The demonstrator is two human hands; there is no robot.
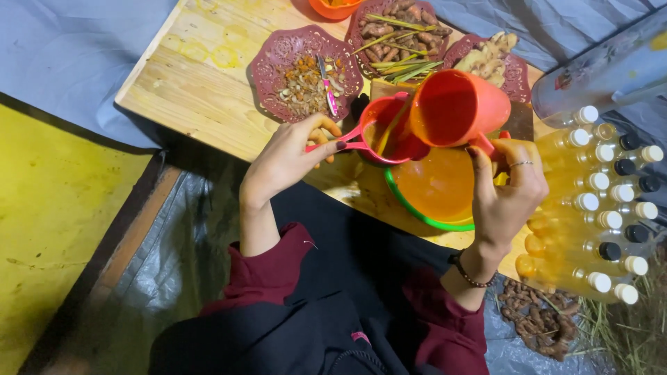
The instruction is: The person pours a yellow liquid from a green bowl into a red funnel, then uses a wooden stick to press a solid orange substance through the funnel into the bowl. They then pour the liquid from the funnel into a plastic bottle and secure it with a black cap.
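My left hand [288,156] grips the handle of a small red strainer [381,132] held over the table. My right hand [511,187] holds an orange plastic jug [458,107] by its handle, tipped toward the strainer, and a thin yellow stream runs from its lip into the strainer. Below both sits a green-rimmed bowl [417,212] filled with orange liquid. All of this rests on a low wooden table [201,83].
Maroon plates on the table hold peelings with a pink knife [325,87], roots with green stalks [399,35] and pale ginger pieces [486,59]. Several capped bottles of yellow liquid [590,201] lie at the right. A pile of brown roots [535,319] lies on the grey sheet.
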